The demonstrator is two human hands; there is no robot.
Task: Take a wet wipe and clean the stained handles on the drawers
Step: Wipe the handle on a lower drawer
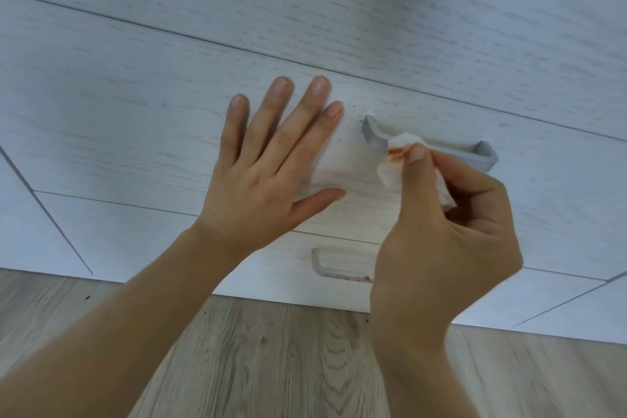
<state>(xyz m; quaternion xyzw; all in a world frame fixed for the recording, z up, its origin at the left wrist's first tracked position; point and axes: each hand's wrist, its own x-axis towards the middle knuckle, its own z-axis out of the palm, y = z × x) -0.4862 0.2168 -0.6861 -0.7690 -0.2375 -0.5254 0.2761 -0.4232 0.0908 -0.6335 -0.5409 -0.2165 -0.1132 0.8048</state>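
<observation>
A grey handle (481, 154) runs across the upper drawer front (135, 132). My right hand (441, 231) pinches a white wet wipe (392, 168), smeared orange-red, against the handle's left part. Small dark specks dot the drawer face just left of the handle. My left hand (268, 173) lies flat with fingers spread on the same drawer front, left of the handle. A second grey handle (325, 270) on the lower drawer shows reddish stains along its bar; its right part is hidden behind my right hand.
White wood-grain drawer fronts fill the upper view, with cabinet panels to the left (30, 237) and right (583, 312). A light wooden floor (271, 356) lies below the drawers.
</observation>
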